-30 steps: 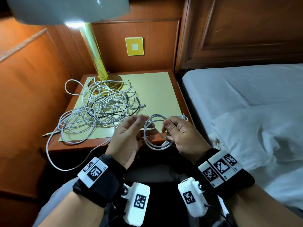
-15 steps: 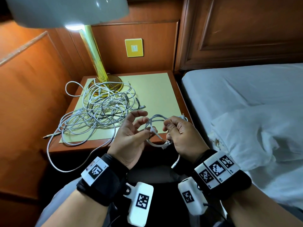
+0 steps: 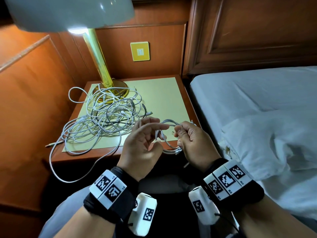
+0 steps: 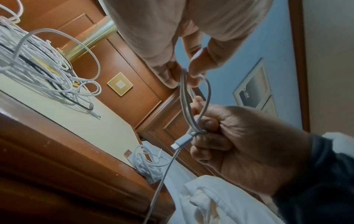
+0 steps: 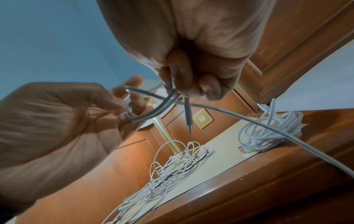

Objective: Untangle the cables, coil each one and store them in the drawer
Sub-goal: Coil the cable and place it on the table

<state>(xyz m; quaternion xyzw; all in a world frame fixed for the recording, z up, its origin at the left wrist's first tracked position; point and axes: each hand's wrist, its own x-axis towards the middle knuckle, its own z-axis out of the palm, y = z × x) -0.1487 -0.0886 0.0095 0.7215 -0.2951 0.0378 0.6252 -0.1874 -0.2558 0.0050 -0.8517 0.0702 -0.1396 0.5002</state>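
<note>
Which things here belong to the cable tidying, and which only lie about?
Belong to the job:
- white cable coil gripped by the right hand and pinched by the left hand
- tangled heap of white and black cables
- finished white cable bundle

Only lying about:
- brass lamp with white shade
- yellow wall switch plate
- white bedding

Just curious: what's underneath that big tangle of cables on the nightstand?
Under the tangled cables lie a pale yellow mat and part of the lamp base; anything else beneath is covered.
</note>
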